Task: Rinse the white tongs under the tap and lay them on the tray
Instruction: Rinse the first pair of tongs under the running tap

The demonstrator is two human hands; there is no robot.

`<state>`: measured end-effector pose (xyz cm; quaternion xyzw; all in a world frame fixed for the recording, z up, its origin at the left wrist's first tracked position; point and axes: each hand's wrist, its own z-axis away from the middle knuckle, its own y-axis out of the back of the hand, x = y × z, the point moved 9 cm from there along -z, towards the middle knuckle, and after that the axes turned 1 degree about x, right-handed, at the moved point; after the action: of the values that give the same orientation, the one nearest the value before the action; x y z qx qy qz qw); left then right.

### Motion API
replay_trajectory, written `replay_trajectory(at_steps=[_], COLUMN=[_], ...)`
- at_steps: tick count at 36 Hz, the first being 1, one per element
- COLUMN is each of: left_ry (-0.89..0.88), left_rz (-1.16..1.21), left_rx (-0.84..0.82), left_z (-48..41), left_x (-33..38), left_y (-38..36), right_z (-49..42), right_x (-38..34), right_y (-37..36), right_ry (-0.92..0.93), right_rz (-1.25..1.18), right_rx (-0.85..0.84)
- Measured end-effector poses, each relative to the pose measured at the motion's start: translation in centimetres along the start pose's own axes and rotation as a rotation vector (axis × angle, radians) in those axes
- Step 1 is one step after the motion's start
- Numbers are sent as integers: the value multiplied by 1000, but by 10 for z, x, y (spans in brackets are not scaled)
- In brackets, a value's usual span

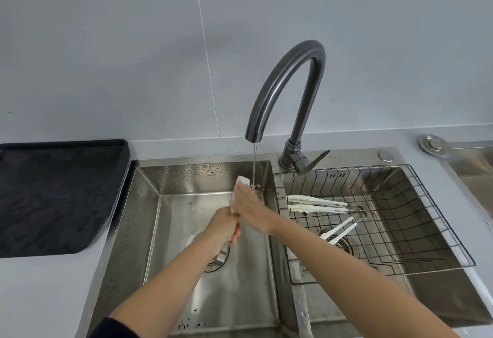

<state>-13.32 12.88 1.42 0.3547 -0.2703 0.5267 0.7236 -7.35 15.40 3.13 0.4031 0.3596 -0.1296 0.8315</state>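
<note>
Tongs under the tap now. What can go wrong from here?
1. The thin water stream lands by the right hand, near the tip of the white tongs; the part inside the left hand may stay unrinsed.
2. Wet, they could slip into the sink basin.
3. The black tray lies on the counter left of the sink, so drips are likely on the way.

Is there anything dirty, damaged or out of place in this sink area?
Brown grime lies on the floor of the right basin, under the wire basket, and dark specks sit at the near edge of the left basin. Nothing looks spilled or broken.
</note>
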Motion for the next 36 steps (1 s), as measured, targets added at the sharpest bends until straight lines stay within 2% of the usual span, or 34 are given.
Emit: replay_trajectory(at_steps=[2, 5, 9, 13, 18, 24, 28, 31, 36], left_ry=[-1, -32, -62, -40, -44, -80, -85, -84, -85], left_rz=[4, -22, -55, -9, -42, -15, -11, -58, -94], left_rx=[10, 7, -94, -108, -76, -113, -105, -102, -63], left_z=[0, 1, 8, 6, 2, 11, 15, 18, 20], left_x=[2, 6, 5, 7, 19, 22, 21, 19, 12], left_y=[5, 4, -13, -15, -9, -13, -4, 5, 24], right_z=[5, 3, -6, -8, -7, -18, -26, -31, -40], right_x=[-3, 3, 20, 24, 17, 29, 23, 25, 30], right_y=[-9, 4, 33, 38, 26, 46, 57, 58, 55], right_ry=[35, 32, -83, -85, 15, -27, 23, -63, -139], right_rz=[20, -25, -97, 39, 112, -59, -181, -314, -357], right_rx=[-30, 19, 135, 168, 190, 235, 302, 317, 330])
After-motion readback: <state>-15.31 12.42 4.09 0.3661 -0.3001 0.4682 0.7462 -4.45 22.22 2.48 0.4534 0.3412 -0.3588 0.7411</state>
